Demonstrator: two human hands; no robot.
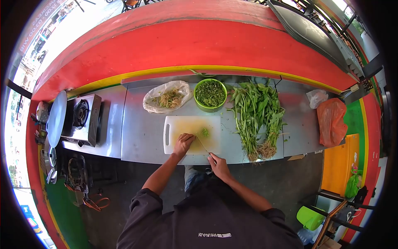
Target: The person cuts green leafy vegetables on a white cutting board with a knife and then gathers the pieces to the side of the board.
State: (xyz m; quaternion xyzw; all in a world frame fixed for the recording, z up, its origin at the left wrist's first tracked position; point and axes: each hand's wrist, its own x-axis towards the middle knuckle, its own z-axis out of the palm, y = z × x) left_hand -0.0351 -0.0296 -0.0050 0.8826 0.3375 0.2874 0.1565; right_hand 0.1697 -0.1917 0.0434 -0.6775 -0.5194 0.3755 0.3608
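Note:
My right hand (219, 167) is closed round the handle of a knife (202, 145), whose thin blade angles up and left over the white cutting board (169, 146). On the board, my left hand (184, 144) has its fingers curled down beside the blade tip. Whatever lies under those fingers is too small to make out. A small pile of chopped greens (205, 132) rests just right of the blade. The middle of the board looks yellowish and stained.
Behind the board stand a plastic bag of root trimmings (169, 98) and a green bowl (210, 109) of chopped greens. Leafy bunches with roots (257, 116) lie right. Farther off are an orange bag (332, 122) and, left, a gas stove (82, 118). A red wall (186, 45) borders the steel counter.

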